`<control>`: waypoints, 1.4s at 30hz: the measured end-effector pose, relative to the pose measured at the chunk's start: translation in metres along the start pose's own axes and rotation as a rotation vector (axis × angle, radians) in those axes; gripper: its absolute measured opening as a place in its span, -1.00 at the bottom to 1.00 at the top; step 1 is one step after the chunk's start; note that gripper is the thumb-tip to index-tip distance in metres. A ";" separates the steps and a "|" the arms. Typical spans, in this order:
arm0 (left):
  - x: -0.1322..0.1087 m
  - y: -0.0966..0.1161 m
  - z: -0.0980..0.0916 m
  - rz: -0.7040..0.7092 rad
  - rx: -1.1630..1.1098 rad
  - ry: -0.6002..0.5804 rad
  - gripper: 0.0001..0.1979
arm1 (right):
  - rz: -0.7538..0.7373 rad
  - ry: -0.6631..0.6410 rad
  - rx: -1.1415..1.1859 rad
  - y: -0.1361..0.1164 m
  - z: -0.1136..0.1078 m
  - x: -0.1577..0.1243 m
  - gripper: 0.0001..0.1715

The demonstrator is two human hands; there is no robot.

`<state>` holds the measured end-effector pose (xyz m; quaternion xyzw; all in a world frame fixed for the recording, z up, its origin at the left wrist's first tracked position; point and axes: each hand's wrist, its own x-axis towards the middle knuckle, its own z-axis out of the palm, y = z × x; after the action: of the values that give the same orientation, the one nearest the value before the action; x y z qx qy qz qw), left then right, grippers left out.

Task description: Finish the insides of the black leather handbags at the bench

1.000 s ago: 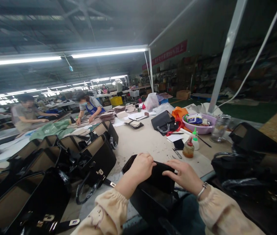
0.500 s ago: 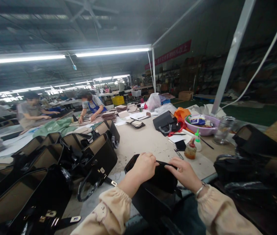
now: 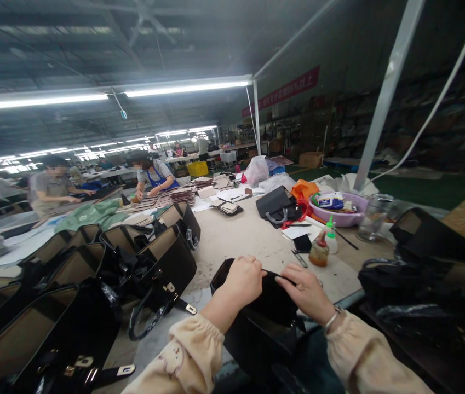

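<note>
A black handbag stands at the table's near edge, its dark opening facing up between my hands. My left hand is closed on the far rim, thumb and fingers pinching the edge. A short way to the right, my right hand pinches the same rim, thumb inside and fingers over the outside. The bag's lower part fades into shadow near my body. Left of it stands another black handbag with a tan inside, a wrapped handle and a gold clasp.
More black bags fill the left side, and others lie at the right. Beyond my hands are a brown glue bottle, a green-capped bottle, tweezers, a purple basin and a glass jar. Two co-workers stand across the table.
My right hand has shifted slightly left along the rim, closer to my left hand. My left hand keeps its grip. The co-worker in the blue apron has drawn both hands together.
</note>
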<state>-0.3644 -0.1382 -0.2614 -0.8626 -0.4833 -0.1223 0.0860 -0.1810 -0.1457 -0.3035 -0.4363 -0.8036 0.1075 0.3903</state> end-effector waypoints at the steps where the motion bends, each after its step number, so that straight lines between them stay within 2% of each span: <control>1: 0.000 0.000 0.001 -0.006 0.001 0.002 -0.80 | 0.002 0.000 -0.004 0.001 0.001 0.000 -0.66; 5: 0.002 0.001 0.001 -0.025 -0.003 0.001 -0.79 | 0.020 -0.005 -0.046 0.005 0.000 -0.001 -0.68; 9: 0.004 0.002 0.002 -0.022 -0.010 0.002 -0.80 | 0.004 -0.084 -0.011 0.011 -0.007 -0.005 -0.77; 12: 0.005 0.002 0.002 -0.020 -0.010 0.007 -0.80 | -0.002 -0.074 -0.019 0.013 -0.009 -0.005 -0.66; 18: 0.005 0.000 0.004 -0.031 -0.012 0.016 -0.80 | -0.030 -0.039 -0.126 0.008 -0.003 0.004 -0.71; 24: 0.004 0.001 0.003 -0.032 -0.018 0.002 -0.80 | -0.061 -0.033 -0.193 0.001 -0.002 0.008 -0.62; 32: -0.008 -0.023 -0.012 0.100 -0.150 -0.075 -0.79 | -0.066 -0.058 -0.166 0.004 -0.005 0.011 -0.60; 37: -0.014 -0.029 -0.018 0.044 -0.139 -0.090 -0.79 | -0.052 -0.051 -0.141 0.003 -0.005 0.010 -0.60; 42: -0.014 -0.028 -0.014 -0.026 -0.097 -0.060 -0.76 | -0.047 -0.048 -0.138 0.004 -0.004 0.009 -0.61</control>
<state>-0.3973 -0.1385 -0.2515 -0.8627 -0.4903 -0.1208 0.0279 -0.1782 -0.1376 -0.2979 -0.4406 -0.8282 0.0531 0.3423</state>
